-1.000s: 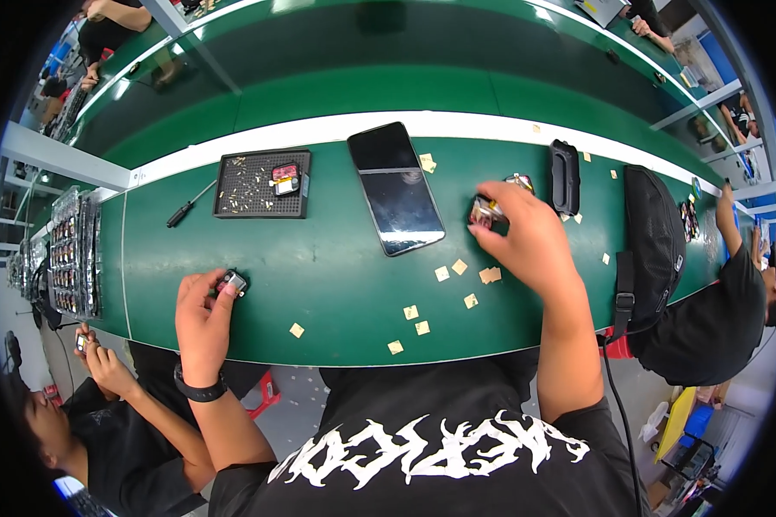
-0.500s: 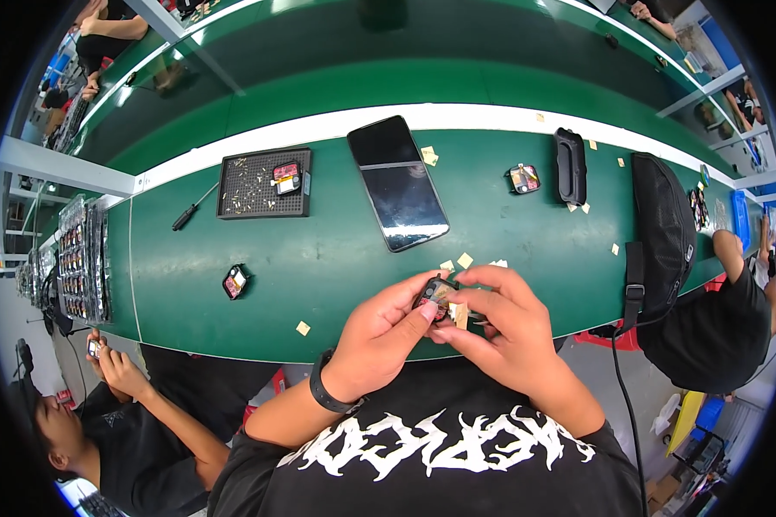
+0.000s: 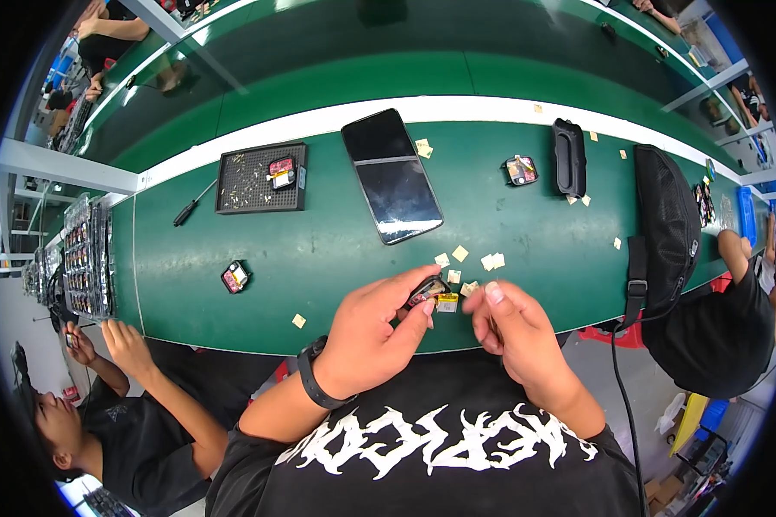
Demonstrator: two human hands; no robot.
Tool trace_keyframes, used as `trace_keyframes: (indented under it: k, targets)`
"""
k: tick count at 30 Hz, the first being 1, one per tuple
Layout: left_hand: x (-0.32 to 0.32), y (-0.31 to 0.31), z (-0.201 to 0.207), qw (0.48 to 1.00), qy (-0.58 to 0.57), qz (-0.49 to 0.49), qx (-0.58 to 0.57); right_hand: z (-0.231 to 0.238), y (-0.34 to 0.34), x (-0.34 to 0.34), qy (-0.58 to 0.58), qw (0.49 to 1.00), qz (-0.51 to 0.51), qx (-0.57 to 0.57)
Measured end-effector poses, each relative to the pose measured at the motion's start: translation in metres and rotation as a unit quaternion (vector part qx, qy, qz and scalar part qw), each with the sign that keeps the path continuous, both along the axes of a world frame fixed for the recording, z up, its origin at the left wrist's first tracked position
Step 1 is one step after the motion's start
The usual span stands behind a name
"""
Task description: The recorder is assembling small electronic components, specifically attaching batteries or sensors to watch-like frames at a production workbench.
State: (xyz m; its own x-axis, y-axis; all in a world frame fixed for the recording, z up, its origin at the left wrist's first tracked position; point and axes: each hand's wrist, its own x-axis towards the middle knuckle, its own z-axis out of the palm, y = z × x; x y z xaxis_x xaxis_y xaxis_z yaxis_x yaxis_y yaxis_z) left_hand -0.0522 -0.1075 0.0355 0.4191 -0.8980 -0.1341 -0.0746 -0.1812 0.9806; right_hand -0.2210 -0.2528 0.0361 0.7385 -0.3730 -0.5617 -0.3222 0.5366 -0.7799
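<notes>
My left hand (image 3: pixel 375 327) grips a small black electronic device housing (image 3: pixel 424 291) between thumb and fingers, tilted on edge. A small silver battery with a yellow band (image 3: pixel 447 302) hangs out beside the housing. Just to the right, apart from the device, my right hand (image 3: pixel 517 323) has its fingers curled in and its thumb pressed to them. Whatever is between those fingertips is too small to make out. Several cream paper squares (image 3: pixel 460 253) lie on the green table (image 3: pixel 336 284) just beyond my hands.
A folding phone (image 3: pixel 397 189) lies mid-table. Left of it sit a black grid tray (image 3: pixel 241 185) and a screwdriver (image 3: pixel 195 205). Similar open devices (image 3: pixel 234 277) rest left and right (image 3: pixel 521 170). A black case (image 3: pixel 569 159) and a black bag (image 3: pixel 664 224) lie right. A co-worker (image 3: pixel 138 422) sits at left.
My right hand has drawn away from the device to the right and its fingers have curled. The housing has tipped in my left hand, and the battery now shows outside it.
</notes>
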Motion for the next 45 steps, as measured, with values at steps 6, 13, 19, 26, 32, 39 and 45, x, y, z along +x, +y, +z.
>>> trace_keyframes:
  k: [6, 13, 19, 26, 32, 39, 45]
  targets:
    - [0.002, 0.005, -0.002, 0.999, -0.042, -0.006, 0.018, 0.008, 0.007, -0.001, -0.062, 0.998, 0.025, 0.003]
    - [-0.001, 0.005, 0.001, 0.997, -0.073, -0.014, 0.026, 0.014, 0.007, 0.011, -0.028, 0.996, 0.067, 0.055]
    - [-0.003, 0.005, -0.001, 0.984, -0.179, -0.008, -0.013, 0.01, 0.008, 0.011, -0.021, 0.994, 0.066, 0.087]
    - [0.002, 0.006, -0.004, 0.983, -0.17, -0.056, -0.036, 0.001, 0.011, 0.013, -0.041, 0.994, 0.04, 0.094]
    - [0.013, 0.008, -0.003, 0.996, -0.023, -0.091, -0.013, -0.009, 0.015, 0.006, -0.065, 0.996, 0.066, 0.007]
    - [0.012, 0.01, -0.001, 0.969, 0.23, -0.066, 0.064, -0.014, 0.018, -0.001, -0.146, 0.985, 0.029, -0.084]
    - [0.004, 0.013, -0.005, 0.971, 0.233, -0.039, 0.043, -0.016, 0.019, 0.001, -0.106, 0.97, 0.041, -0.216]
